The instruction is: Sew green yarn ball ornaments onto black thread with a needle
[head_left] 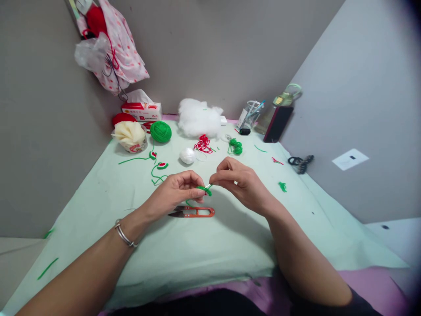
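Observation:
Between the fingertips of my left hand [182, 188] is a small green crocheted piece [207, 191]. My right hand [241, 181] is closed in a pinch beside it, on something thin and pale that meets the piece; I cannot tell whether it is a needle, hook or yarn. Orange-handled thread snips [199, 213] lie on the cloth below my hands. Two small red, white and green crocheted pieces rest to the left, one a curved slice [162, 166], the other a smaller one [153, 155], both with green yarn tails.
At the back stand a green yarn ball [161, 131], white stuffing [199, 117], a tissue pack [144, 112], a glass jar [250, 115] and a phone [279, 124] leaning on a bottle. A white yarn ball [187, 156] and yarn scraps lie on the pale green cloth [210, 250].

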Tool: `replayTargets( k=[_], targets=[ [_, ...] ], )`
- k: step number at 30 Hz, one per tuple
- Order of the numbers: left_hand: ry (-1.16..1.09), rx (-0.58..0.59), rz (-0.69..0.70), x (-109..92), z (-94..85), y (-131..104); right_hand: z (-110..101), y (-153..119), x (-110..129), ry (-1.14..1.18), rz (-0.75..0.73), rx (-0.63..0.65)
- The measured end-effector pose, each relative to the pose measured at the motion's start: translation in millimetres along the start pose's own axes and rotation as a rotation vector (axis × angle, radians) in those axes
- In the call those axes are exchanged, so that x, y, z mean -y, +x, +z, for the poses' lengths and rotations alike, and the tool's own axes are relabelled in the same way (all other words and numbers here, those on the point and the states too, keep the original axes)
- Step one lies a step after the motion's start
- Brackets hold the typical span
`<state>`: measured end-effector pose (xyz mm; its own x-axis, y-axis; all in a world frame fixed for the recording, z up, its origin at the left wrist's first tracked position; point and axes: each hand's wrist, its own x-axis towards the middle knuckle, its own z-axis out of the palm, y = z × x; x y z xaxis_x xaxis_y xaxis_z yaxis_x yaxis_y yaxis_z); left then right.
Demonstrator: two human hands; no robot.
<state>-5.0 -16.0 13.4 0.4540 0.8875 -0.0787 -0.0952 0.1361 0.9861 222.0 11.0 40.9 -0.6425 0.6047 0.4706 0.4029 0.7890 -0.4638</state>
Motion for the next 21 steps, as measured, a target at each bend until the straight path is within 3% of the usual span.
replayTargets(
  k=[6,13,17,21],
  targets=[
    [-0.020,-0.002,-0.002,1.1,-0.2,-0.3,5.4,-0.3,0.0,0.050,0.039,0.004],
    [-0.001,-0.054,0.077,6.6,-1.9,2.6,21.0,0.8,5.8,0.080,0.143,-0.103],
    [-0.081,-0.043,0.077,13.6,-1.2,3.6,28.8,-2.6,11.0,0.030,0.016,-0.090],
    [-0.142,-0.080,0.070,18.8,2.1,5.5,37.2,-7.9,10.5,-0.205,-0.089,-0.051]
  ],
)
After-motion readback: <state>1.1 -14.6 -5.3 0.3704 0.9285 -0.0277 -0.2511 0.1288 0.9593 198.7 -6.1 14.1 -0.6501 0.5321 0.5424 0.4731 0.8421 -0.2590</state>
